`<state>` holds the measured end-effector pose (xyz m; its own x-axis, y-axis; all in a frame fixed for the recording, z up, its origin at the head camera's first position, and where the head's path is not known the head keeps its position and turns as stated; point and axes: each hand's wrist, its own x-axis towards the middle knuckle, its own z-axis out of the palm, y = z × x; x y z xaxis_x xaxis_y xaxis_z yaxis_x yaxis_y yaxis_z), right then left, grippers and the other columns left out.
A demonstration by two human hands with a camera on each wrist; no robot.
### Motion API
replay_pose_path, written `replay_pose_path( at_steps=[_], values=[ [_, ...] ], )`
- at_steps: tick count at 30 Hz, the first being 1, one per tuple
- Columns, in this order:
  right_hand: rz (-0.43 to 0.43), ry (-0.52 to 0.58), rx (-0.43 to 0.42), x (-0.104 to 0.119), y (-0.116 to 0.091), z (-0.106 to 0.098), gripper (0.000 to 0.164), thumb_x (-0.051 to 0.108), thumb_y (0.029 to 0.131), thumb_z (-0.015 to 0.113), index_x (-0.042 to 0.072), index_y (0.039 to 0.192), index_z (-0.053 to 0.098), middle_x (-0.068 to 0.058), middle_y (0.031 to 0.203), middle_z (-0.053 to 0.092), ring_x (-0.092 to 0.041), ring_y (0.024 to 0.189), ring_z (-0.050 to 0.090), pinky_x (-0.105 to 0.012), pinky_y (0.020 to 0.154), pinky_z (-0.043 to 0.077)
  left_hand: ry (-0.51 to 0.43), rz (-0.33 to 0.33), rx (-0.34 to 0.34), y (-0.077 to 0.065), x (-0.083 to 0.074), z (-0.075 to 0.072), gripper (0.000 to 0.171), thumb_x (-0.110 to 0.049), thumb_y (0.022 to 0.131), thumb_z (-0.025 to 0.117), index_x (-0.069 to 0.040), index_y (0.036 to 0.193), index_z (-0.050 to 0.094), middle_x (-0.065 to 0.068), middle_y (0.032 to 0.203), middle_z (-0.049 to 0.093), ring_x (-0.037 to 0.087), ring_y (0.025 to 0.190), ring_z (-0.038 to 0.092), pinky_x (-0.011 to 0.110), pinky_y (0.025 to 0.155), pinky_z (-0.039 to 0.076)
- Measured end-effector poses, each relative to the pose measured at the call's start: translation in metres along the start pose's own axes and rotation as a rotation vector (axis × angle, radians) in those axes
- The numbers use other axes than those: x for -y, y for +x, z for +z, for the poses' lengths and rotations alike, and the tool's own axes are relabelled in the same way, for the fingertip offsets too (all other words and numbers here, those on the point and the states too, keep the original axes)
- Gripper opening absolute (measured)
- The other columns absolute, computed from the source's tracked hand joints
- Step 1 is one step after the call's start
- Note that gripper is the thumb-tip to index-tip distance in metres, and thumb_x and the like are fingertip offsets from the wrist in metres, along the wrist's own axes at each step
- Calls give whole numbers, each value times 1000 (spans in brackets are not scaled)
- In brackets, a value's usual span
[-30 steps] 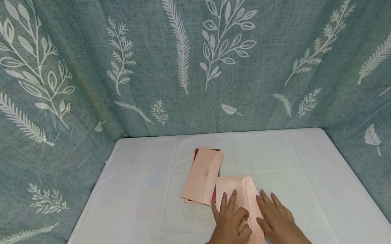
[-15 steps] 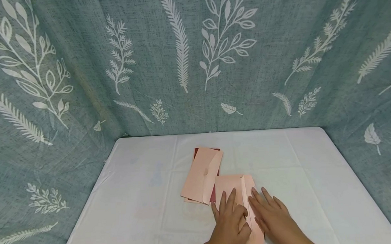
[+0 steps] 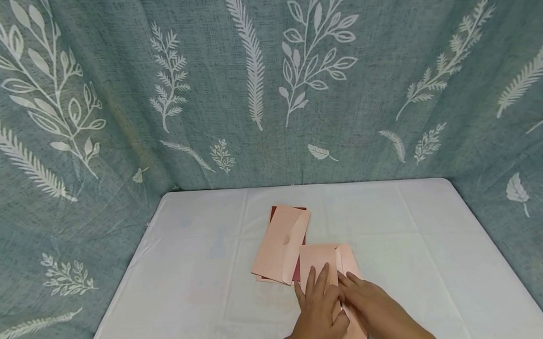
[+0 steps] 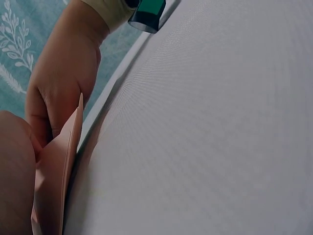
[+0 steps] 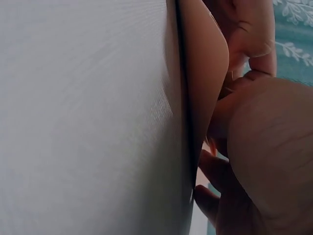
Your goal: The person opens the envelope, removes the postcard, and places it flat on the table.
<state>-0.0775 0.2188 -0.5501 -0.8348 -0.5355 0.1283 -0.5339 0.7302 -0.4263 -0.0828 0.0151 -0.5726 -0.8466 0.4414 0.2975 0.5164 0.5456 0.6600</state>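
A pale pink envelope (image 3: 317, 254) lies on the white table, its flap side (image 3: 348, 256) unfolded toward the right. My left hand (image 3: 319, 310) rests on the envelope's body with several fingers spread straight and the index finger bent. From the right, my right hand (image 3: 377, 303) reaches across the flap, fingertips right at the envelope's opening beside the left hand. In the right wrist view, the flap (image 5: 203, 68) is tilted up off the table, with the right hand (image 5: 269, 147) behind it. The right fingertips are partly hidden at the opening.
Behind and left of the envelope lies a small pile: a pink envelope (image 3: 278, 244) on top, with dark red paper (image 3: 296, 275) showing beneath. The pile meets the worked envelope's left edge. A blue-green leaf-patterned curtain (image 3: 271, 154) hangs behind the white table (image 3: 202, 241).
My right hand has slid left from the envelope's right edge across the flap to the opening, beside the left hand. The left hand and the pile stay put.
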Motion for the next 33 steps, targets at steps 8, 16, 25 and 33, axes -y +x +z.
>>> replay_pose_path(
  at_steps=[8,16,25,33],
  values=[
    [-69,-111,9,-4,4,1,51,31,107,71,16,156,62,-10,160,55,-37,152,44,-59,105,49,2,-9,13,1,1,0,16,-15,88,55,-23,101,59,24,171,34,62,154,22,98,95,11],
    [-66,-147,21,-8,7,0,42,20,109,68,15,151,66,-10,155,61,-36,149,48,-62,102,49,3,-16,8,3,0,0,15,-14,88,54,-23,99,59,24,170,35,62,153,24,98,96,11],
    [-39,-144,37,-3,6,-4,41,22,110,67,16,151,67,-9,154,62,-39,150,47,-66,101,49,-18,-34,3,3,-1,0,17,-13,86,55,-22,100,60,25,171,33,62,152,26,98,96,12],
    [11,-123,59,0,3,-6,43,22,111,66,21,154,66,-7,158,58,-40,151,45,-67,104,46,-26,-36,-2,3,0,1,17,-14,86,55,-23,99,61,25,170,33,62,152,26,98,96,11]
  ],
)
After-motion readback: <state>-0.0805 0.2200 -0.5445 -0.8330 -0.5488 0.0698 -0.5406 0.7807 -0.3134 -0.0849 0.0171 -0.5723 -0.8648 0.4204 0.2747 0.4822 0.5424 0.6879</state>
